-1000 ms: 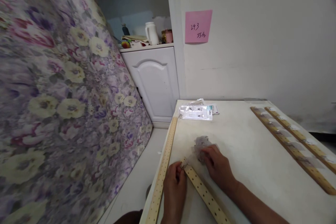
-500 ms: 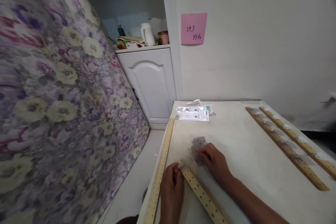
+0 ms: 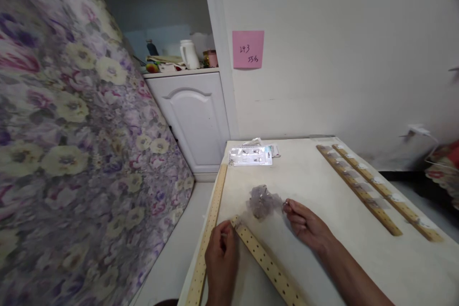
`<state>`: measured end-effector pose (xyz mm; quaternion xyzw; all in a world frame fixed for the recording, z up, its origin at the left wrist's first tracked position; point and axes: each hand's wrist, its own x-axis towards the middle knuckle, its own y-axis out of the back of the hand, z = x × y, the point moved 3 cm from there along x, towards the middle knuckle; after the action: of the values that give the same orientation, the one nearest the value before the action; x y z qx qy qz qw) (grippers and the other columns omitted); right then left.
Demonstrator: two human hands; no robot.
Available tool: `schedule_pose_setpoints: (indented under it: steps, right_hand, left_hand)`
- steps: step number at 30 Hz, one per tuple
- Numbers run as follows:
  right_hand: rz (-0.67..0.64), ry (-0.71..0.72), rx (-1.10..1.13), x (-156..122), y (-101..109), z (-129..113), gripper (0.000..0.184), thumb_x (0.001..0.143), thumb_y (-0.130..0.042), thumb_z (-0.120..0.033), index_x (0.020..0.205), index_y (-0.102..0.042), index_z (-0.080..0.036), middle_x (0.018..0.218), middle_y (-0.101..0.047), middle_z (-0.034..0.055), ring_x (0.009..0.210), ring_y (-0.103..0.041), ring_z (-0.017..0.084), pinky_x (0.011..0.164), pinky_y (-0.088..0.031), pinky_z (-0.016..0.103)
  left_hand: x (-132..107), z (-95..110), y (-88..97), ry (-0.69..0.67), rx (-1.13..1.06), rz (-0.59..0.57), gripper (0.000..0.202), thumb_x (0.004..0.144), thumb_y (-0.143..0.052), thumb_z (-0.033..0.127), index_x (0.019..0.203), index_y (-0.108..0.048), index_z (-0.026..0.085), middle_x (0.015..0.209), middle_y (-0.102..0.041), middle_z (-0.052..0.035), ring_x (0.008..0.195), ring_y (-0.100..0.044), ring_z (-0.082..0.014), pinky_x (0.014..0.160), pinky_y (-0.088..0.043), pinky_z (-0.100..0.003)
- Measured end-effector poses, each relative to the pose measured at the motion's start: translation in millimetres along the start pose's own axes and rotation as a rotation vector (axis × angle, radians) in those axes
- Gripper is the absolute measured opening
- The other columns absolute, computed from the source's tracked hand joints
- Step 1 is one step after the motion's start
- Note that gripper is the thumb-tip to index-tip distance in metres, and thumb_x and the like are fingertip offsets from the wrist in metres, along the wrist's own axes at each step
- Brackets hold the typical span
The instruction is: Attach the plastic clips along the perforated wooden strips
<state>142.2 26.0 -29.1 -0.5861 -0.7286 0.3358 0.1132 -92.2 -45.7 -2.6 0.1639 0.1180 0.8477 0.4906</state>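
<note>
left hand (image 3: 220,256) pinches the far end of the holey strip (image 3: 264,258), which lies angled on the white table (image 3: 308,172). right hand (image 3: 310,229) pinches a tiny shiny bit (image 3: 286,204), can't tell exactly what, just beside the clear plastic pile (image 3: 261,202). two more strips (image 3: 387,224) lie over to the right.

The white table (image 3: 304,177) has a messy pile of grey see-through bits (image 3: 261,201) on it. Behind the pile there are some flat clear packs (image 3: 251,155), one on top of another. To the left of the pile, a long thin strip (image 3: 211,220) full of little holes runs along the edge. A short strip (image 3: 267,263) with dark holes starts just in front of the pile. Well to the right of the pile lie two brown strips (image 3: 383,190), side by side, with small things along them.
</note>
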Motion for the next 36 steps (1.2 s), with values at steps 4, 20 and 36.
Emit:
schedule_pose_setpoints:
  steps: [4,20,36]
  right_hand:
    - [-0.029,0.027,-0.102,-2.1,-0.3,2.4,0.029,0.069,-0.071,-0.041,0.075,-0.055,-0.018,0.069,-0.048,-0.0034,0.045,-0.018,0.003,0.039,-0.015,0.017]
    - [-0.270,0.361,-1.033,-23.0,-64.9,43.8,0.009,0.078,-0.060,-0.024,0.078,-0.068,-0.019,0.074,-0.062,-0.0001,0.070,-0.057,0.014,0.065,-0.043,0.025]
    - [0.031,0.288,-1.167,-9.0,-37.8,44.9,0.023,0.075,-0.056,-0.028,0.096,-0.064,-0.020,0.077,-0.069,0.0026,0.068,-0.062,0.019,0.065,-0.048,0.032]
  left_hand:
    - [-4.9,3.0,4.3,-0.085,0.002,-0.012,0.031,0.080,-0.054,0.044,0.097,-0.063,0.019,0.075,-0.063,-0.0012,0.068,-0.058,-0.0163,0.063,-0.045,-0.025]
    - [-51.0,-13.8,-19.6,-0.098,0.119,-0.095,0.034,0.082,-0.049,0.041,0.106,-0.059,0.018,0.096,-0.065,-0.0092,0.088,-0.061,-0.0223,0.079,-0.049,-0.036]
    - [-48.8,-7.2,-15.7,-0.021,0.162,-0.238,0.030,0.076,-0.057,0.029,0.103,-0.060,0.018,0.085,-0.063,-0.0048,0.075,-0.059,-0.0179,0.072,-0.049,-0.031]
